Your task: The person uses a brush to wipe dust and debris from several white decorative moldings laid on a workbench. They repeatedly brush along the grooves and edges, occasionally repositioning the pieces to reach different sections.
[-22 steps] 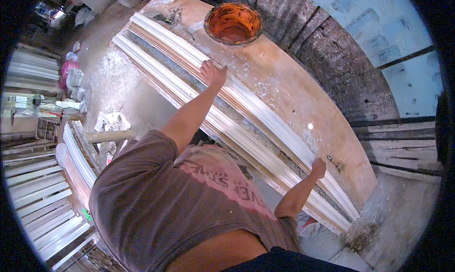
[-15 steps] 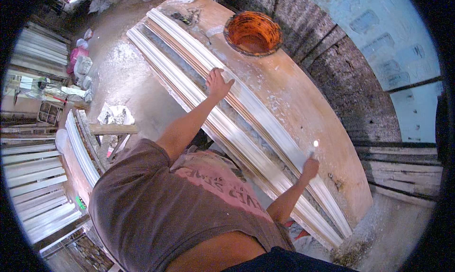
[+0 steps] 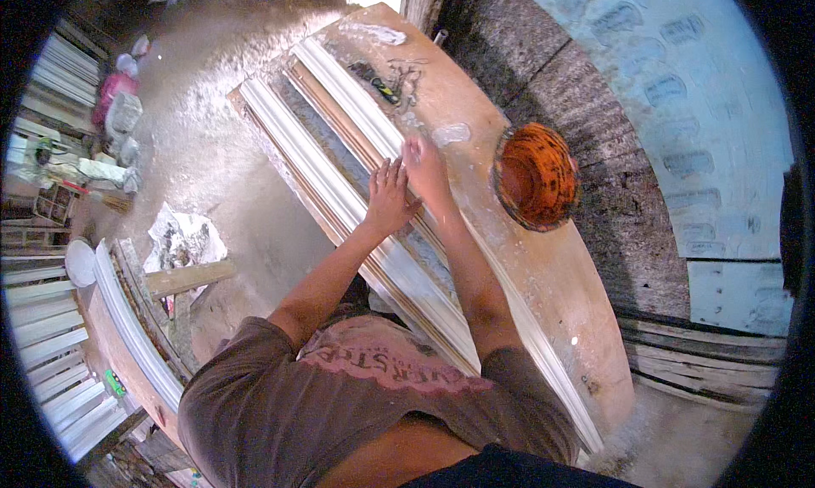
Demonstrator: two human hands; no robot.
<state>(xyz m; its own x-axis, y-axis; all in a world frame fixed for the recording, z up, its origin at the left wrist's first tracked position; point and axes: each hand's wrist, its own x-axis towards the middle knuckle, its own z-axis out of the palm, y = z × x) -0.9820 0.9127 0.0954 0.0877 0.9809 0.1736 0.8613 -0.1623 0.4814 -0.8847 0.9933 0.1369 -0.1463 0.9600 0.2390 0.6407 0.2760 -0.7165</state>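
Observation:
Two long white ribbed moulding strips lie side by side on a plywood board: the far strip (image 3: 355, 97) and the near strip (image 3: 310, 165). My left hand (image 3: 392, 201) rests at the far strip's near edge, its fingers stretched out and nothing seen in them. Just right of it, my right hand (image 3: 426, 172) is closed on top of the far strip. Blur at its fingertips hides what it holds, if anything. My two hands are close together, the right forearm lying along the strip.
On the plywood board (image 3: 543, 293) stands an orange, black-blotched bucket (image 3: 539, 178) at the right. A small green-and-black tool (image 3: 385, 90) lies near the far end. A wooden trestle bar (image 3: 191, 278) and more white strips (image 3: 136, 318) are at the left.
My right hand has moved up along the far strip, from its lower right part to beside my left hand. The view has turned, so the bucket appears lower and farther right.

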